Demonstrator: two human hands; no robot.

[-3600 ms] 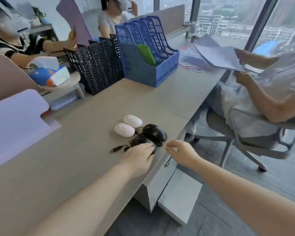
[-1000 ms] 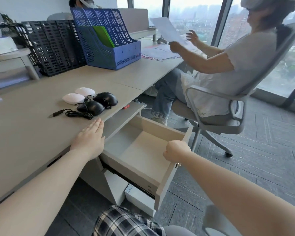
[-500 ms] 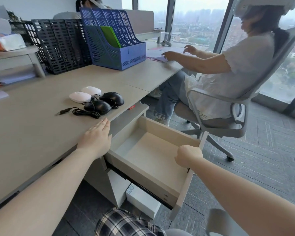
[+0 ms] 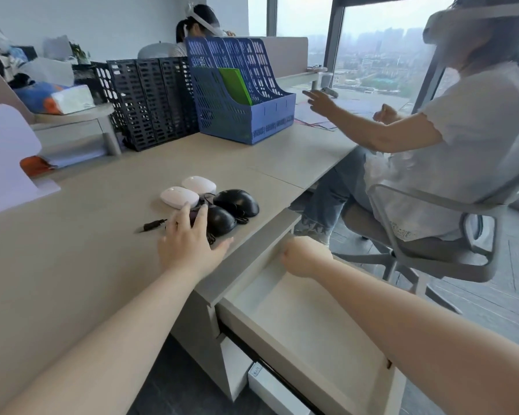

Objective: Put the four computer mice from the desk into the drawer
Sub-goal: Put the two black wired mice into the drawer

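Four computer mice sit clustered near the front edge of the counter [image 4: 72, 265]: the nearer white mouse [image 4: 179, 197] and the farther white mouse [image 4: 199, 184] side by side, the farther black mouse [image 4: 237, 202] to their right, and the nearer black mouse [image 4: 221, 220] in front, with a dark cable coiled among them and its plug [image 4: 150, 225] lying on the surface to the left. The left hand [image 4: 189, 244] is over the counter with fingers spread and palm down, its fingertips reaching the nearer black mouse and just beside the nearer white one; whether it presses on either cannot be told. Just below the counter edge the drawer [image 4: 297, 319] stands pulled out, its pale interior bare. The right hand [image 4: 304, 256] is loosely curled at the drawer's far inner corner, holding nothing visible. Behind the mice stand a blue file rack [image 4: 243, 115] with a green folder [image 4: 235, 85] in it and a black file rack [image 4: 150, 103] to its left. A person in a pale shirt sits in a grey office chair [image 4: 432, 235] at the right, arms stretched over papers on the counter. Another person sits behind the racks, mostly hidden.
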